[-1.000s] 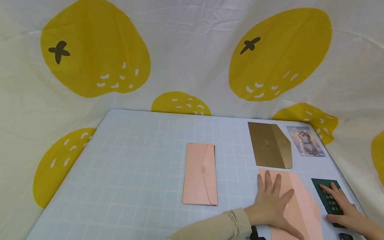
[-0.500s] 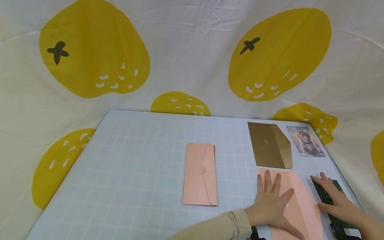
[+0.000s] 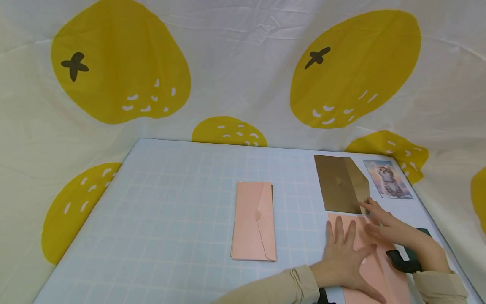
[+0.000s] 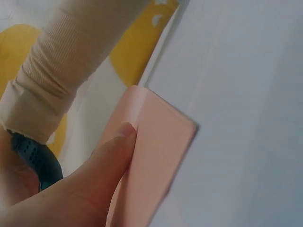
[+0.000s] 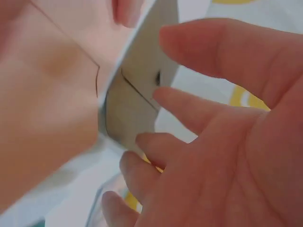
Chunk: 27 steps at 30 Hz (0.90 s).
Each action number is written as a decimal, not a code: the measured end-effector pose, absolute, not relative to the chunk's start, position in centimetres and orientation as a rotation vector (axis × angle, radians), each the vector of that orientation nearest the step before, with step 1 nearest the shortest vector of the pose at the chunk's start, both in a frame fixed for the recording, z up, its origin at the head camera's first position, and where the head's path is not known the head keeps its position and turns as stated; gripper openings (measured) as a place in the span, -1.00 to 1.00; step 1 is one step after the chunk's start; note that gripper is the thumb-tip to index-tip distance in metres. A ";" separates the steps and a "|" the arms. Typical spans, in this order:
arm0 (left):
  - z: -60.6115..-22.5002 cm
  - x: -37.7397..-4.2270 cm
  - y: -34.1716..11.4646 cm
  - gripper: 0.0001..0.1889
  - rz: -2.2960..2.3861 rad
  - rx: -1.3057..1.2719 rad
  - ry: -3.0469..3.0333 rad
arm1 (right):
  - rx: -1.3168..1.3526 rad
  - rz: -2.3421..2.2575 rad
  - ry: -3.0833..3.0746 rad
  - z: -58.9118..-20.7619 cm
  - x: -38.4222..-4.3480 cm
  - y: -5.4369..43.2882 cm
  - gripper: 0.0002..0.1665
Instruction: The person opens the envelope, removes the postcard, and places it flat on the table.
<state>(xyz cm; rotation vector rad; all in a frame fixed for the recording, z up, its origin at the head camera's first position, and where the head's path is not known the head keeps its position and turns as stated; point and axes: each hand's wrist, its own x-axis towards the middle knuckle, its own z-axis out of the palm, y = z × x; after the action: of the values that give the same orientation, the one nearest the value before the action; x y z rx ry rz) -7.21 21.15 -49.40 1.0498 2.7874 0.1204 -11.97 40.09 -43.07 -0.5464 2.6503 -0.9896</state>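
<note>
Five spread fingers of my left hand [image 3: 343, 261] rest on the pink envelope [image 3: 395, 287], toward the right edge of the counter [image 3: 182, 219]. My right hand [image 3: 398, 232], loosely extended and holding nothing, is over that envelope's far end, fingertips by the gold envelope [image 3: 336, 185], contact unclear.

A stack of envelopes [image 3: 253, 221] lies mid-table [image 3: 182, 211]; at right, the left hand [image 3: 343, 261] rests on the near envelope [image 3: 396, 276], the right hand [image 3: 395, 230] above its far end; beyond lies the far envelope [image 3: 336, 185], left of a kitten card [image 3: 389, 180]; a second card [image 3: 424, 231] lies right of the near envelope.
</note>
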 end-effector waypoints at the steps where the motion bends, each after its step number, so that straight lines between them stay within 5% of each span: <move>1: -49.4 -7.2 21.1 0.17 0.114 1.054 2.777 | -0.509 -0.980 2.626 -43.1 -12.5 39.7 -0.18; 12: -49.0 -6.7 21.2 -0.01 0.001 1.033 2.786 | -0.395 -0.872 2.606 -44.2 -15.2 38.5 0.03; 27: -46.1 -6.8 18.9 -0.29 0.001 1.112 2.630 | -0.317 -0.668 2.617 -42.7 -16.5 37.5 0.07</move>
<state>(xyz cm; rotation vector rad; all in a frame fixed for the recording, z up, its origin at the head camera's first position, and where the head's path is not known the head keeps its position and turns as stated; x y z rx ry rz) -6.83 18.90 -46.07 1.1117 2.6302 0.0009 -16.47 37.46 -42.65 -0.3171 2.6166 -0.6682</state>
